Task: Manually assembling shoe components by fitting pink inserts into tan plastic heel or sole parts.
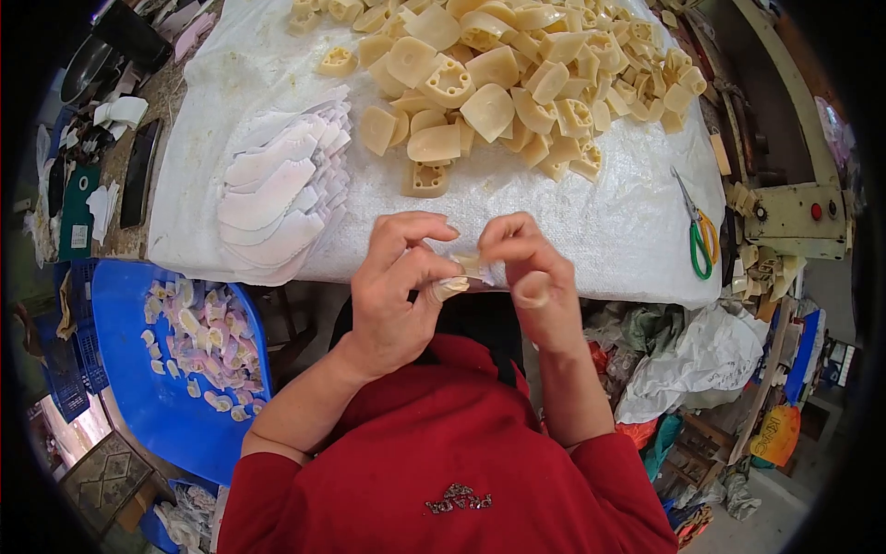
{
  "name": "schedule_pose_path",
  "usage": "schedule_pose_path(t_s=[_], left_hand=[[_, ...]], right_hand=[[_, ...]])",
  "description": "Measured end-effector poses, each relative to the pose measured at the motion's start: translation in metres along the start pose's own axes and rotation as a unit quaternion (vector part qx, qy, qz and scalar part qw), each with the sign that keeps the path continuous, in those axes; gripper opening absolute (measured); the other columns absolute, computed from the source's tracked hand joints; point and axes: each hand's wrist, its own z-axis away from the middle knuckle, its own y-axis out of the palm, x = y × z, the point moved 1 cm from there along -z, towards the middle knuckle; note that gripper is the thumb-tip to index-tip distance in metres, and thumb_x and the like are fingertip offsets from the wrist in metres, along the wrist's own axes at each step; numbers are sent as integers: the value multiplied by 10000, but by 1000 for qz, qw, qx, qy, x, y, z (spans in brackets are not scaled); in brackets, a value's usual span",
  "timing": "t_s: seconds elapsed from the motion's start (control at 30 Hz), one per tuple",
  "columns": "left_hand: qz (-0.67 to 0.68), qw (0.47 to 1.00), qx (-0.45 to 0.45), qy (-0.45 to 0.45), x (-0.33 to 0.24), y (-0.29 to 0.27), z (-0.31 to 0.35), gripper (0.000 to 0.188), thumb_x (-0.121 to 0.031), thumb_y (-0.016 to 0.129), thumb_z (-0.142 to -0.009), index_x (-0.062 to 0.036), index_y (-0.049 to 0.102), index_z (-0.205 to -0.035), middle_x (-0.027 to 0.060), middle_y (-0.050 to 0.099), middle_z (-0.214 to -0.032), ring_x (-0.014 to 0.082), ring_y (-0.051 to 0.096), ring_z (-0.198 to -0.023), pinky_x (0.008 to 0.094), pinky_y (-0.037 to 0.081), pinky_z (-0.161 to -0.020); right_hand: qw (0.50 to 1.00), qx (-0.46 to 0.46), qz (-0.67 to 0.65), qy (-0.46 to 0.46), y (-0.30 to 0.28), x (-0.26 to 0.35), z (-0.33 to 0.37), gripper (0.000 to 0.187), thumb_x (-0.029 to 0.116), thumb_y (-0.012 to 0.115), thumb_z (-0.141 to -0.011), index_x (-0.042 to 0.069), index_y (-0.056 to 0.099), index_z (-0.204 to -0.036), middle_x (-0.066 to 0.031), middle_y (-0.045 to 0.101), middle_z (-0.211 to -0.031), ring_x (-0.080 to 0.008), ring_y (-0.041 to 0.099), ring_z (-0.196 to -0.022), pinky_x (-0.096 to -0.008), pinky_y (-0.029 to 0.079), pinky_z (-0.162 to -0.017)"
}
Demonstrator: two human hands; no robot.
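Note:
Close to the table's front edge, my left hand (397, 286) is closed on a small beige plastic heel (469, 265), its thumb wrapped at the tip in something pale. My right hand (535, 277) curls in from the other side, fingers bent around a pale cut sheet piece (496, 273) against the heel. The fingers hide much of both pieces. Left of my hands lies a fanned stack of similar white-lilac sheet pieces (272, 194). Beyond them is a large heap of beige plastic heels (489, 102), some showing holes in their ends.
White woven sheeting (378, 208) covers the table. Scissors (700, 231) with green and orange handles lie at its right. A blue bin (175, 425) at lower left holds several pinkish-covered pieces (212, 342). Crumpled white plastic (706, 355) and a control box (798, 217) stand at right.

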Motion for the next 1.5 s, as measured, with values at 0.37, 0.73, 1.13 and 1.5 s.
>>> schedule_pose_path(t_s=[0.37, 0.73, 1.13, 1.5], left_hand=[[19, 996, 40, 75, 7, -6, 6, 368, -266, 622, -829, -31, 609, -1112, 140, 507, -1157, 251, 484, -1039, 318, 435, -793], [293, 921, 120, -228, 11, 11, 22, 568, -335, 413, -923, -51, 221, -1376, 83, 515, -1027, 137, 544, -829, 266, 455, -705], [183, 969, 79, -146, -3, 25, 22, 766, -621, 303, -915, 24, 285, -1328, 124, 494, -1090, 104, 539, -803, 218, 453, -633], [269, 946, -1, -179, 0, 24, 7, 478, -345, 373, -971, -83, 265, -1356, 16, 482, -857, 58, 443, -652, 189, 356, -522]], right_hand=[[996, -7, 81, -39, -14, 8, -10, 485, 25, 772, -673, -11, 542, -1099, -151, 633, -1012, -230, 590, -952, -344, 460, -849], [999, -27, 37, -23, 20, -1, 8, 455, 177, 756, -723, 67, 579, -1127, -102, 511, -1096, -222, 530, -958, -340, 444, -850], [960, 48, -202, 190, 23, -6, -1, 162, 196, 549, -897, 41, 544, -854, -24, 559, -786, -89, 568, -514, -193, 429, -325], [960, -57, -221, 162, 45, -6, 14, 367, 300, 410, -968, 66, 509, -1233, -61, 472, -1122, -125, 469, -823, -241, 425, -686]])
